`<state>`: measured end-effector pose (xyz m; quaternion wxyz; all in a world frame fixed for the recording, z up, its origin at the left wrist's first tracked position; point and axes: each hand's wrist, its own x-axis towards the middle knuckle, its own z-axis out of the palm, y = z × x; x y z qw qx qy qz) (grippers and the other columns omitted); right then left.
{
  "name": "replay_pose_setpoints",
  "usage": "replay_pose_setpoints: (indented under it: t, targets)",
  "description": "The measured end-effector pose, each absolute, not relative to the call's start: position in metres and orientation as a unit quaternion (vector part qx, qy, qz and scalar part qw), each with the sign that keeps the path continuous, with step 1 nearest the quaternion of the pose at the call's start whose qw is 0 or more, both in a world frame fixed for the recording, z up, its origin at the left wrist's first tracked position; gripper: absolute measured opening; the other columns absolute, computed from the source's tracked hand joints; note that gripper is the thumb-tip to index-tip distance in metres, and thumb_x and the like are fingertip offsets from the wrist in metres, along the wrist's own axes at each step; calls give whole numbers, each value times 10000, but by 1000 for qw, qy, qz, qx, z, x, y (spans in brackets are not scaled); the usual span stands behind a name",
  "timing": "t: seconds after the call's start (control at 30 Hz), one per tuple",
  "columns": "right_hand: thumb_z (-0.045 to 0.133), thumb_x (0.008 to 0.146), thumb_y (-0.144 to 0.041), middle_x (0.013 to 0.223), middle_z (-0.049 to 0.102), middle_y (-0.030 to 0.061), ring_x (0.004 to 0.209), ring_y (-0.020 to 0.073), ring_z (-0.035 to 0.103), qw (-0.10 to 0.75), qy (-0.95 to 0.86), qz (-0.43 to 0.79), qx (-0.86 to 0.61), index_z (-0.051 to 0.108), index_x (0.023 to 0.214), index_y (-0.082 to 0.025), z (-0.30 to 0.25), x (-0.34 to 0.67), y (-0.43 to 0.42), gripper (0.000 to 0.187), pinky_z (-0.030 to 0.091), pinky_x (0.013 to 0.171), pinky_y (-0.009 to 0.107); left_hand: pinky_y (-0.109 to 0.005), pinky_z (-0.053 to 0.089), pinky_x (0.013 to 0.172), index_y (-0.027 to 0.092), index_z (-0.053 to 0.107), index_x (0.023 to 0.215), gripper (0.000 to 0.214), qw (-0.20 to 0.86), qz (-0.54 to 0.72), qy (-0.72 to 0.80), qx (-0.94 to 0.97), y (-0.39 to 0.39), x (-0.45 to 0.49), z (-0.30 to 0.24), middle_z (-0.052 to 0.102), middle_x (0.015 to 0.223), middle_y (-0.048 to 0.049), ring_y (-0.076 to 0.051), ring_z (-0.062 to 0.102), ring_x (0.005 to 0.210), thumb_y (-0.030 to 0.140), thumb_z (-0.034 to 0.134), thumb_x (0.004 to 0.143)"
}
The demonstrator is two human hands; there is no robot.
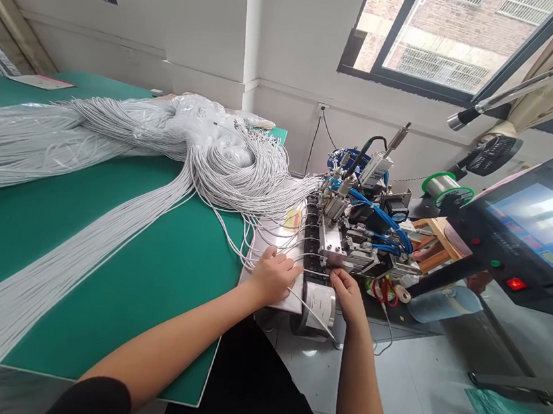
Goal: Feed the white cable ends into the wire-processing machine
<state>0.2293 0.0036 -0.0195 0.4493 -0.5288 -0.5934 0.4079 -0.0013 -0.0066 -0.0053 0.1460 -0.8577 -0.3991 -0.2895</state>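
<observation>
My left hand (274, 278) is closed around white cables, and one loose cable (311, 310) slants down to the right from beneath it. The thumb and fingers of my right hand (345, 291) pinch the end of a cable at the near edge of the machine (357, 210). Between both hands a short stretch of cable runs across the machine's black conveyor track (313, 238). Farther along the track, several more cables lie side by side. They lead back to a large bundle of white cables (241, 169) on the green table. The tip at my right fingers is too small to make out.
A green table (146, 285) carries cables partly wrapped in clear plastic (196, 120). On the right stand a control screen (547, 217), a green-rimmed spool of wire (445, 187), a small fan (495, 153) and red-handled scissors (387, 291). A labelled metal cylinder (319, 306) sits below the track.
</observation>
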Motion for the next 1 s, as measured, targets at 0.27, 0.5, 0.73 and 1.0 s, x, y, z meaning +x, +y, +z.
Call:
replay_pose_setpoints:
  t: [0.27,0.5,0.73,1.0]
  targets:
    - [630,694,-429,498,331,-70,468,88,266,499,-476,509,-515,482,608,-197,-37,225,7,289,189,459,236,-412,247,826,239,675,983,313,134,-272,-415,-858,-8,0,-8,594,685,-20,-174,507,687,125,556,717]
    - [653,639,-408,485,335,-74,445,77,256,525,-401,560,-500,418,552,-207,-42,219,6,322,195,440,228,-416,235,839,265,680,1001,344,133,-267,-420,-857,-10,1,-4,600,684,-12,-168,506,694,111,553,721]
    - [654,689,-512,507,361,-65,461,86,298,520,-450,500,-526,490,617,-197,-44,224,0,363,243,439,223,-426,232,867,277,686,987,305,145,-286,-425,-846,-10,1,-4,603,676,-9,-170,514,706,137,559,747]
    - [600,824,-520,594,496,-24,528,109,421,486,-518,416,-568,546,671,-187,-27,257,-42,370,328,499,231,-426,244,852,270,694,971,289,147,-298,-424,-842,-11,0,0,622,677,-15,-177,517,705,136,561,752]
